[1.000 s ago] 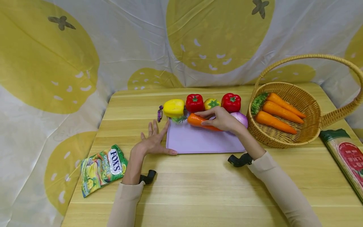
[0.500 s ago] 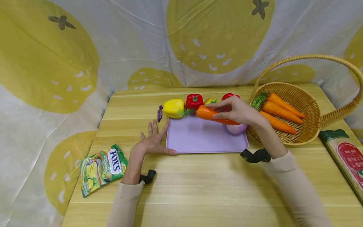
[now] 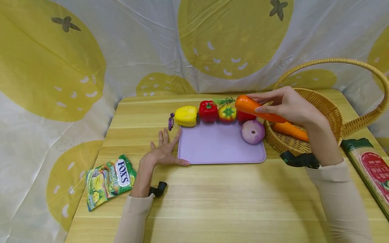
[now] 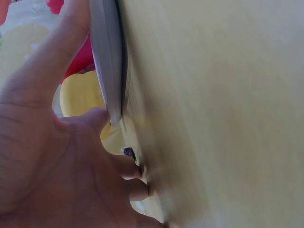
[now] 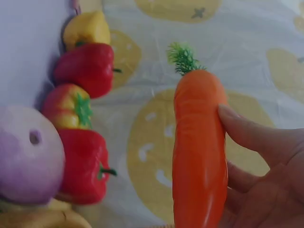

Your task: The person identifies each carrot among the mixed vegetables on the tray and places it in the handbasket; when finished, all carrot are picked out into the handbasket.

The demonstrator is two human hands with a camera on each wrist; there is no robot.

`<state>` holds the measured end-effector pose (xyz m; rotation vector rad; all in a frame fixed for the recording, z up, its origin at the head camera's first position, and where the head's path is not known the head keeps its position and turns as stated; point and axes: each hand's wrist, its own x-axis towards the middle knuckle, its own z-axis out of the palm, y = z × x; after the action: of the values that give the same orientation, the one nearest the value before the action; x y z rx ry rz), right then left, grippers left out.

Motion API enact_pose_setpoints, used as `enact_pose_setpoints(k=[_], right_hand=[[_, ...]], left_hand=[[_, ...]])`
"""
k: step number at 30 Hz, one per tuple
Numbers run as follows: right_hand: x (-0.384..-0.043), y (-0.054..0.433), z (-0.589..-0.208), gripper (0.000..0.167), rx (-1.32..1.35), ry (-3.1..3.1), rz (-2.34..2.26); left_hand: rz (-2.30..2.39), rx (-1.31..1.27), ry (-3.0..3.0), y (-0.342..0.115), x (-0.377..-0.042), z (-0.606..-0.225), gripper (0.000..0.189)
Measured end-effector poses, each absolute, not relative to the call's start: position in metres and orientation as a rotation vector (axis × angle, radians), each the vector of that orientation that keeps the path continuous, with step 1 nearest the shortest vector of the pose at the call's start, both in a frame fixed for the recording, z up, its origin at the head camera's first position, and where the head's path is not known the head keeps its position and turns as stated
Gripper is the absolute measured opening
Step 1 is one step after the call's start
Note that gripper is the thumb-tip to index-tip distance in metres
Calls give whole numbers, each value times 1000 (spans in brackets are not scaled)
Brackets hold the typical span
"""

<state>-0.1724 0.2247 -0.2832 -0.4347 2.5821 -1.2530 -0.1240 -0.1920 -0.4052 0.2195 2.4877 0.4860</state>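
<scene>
My right hand [image 3: 291,106] pinches an orange carrot [image 3: 247,104] with a green leafy top and holds it up in front of the wicker basket [image 3: 278,143]. The right wrist view shows the carrot [image 5: 199,147] between thumb and fingers. Spread fingers of my left hand [image 3: 162,153] rest at the left edge of a lilac tray [image 3: 212,145], thumb at its near corner. A purple onion [image 3: 253,132] sits at the tray's right side. Along its back edge stand a yellow pepper [image 3: 186,116], a red pepper [image 3: 208,111], a red-yellow tomato-like piece [image 3: 227,113] and another red pepper [image 3: 243,116].
Another carrot [image 3: 291,131] shows inside the basket, partly behind my right hand; the tall handle [image 3: 328,60] arches above. A green candy bag [image 3: 110,182] lies at the left, a wrapped purple candy [image 3: 171,122] beside the yellow pepper. A long green-and-red packet [image 3: 367,172] lies far right.
My right hand has lifted the carrot off the tray and carried it right, up to the basket. The onion and the tray's right part now show. The left hand has stayed in place.
</scene>
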Motion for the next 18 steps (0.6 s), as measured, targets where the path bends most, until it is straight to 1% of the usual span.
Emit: enact_pose_setpoints(k=[3,11,18], right_hand=[[-173,241,-279,41,-446,2597,-1277],[-178,281,-278,39,-593,2633,-1209],[-185,316,-283,41,-496,2662,-1054]], left_hand=[[478,223,2489,-192,-124,-404,135],[483,229,2492,-193,-123,-404,136],[488,229,2490,-193,-124,-405,136]])
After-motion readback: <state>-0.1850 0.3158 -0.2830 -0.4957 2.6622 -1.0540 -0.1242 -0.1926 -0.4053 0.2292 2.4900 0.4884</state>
